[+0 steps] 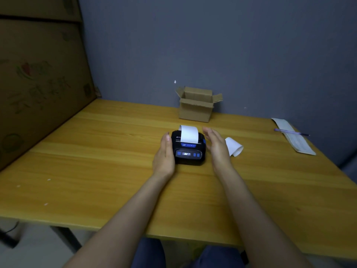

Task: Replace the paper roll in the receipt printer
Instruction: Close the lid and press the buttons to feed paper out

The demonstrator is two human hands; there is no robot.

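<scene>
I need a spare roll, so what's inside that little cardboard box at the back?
The cardboard box stands open, flaps up, by the wall. Only its inner back wall shows; the front wall hides the bottom, so any contents cannot be seen.

My counter (108, 155) is smooth yellow wood with a slight sheen. The printer (188, 151) is black plastic, feeding white matt paper (189, 134). Upper middle, the box (196, 109) is plain brown cardboard.

Printer (188, 149) mid-table (96, 151); box (196, 108) behind.
</scene>
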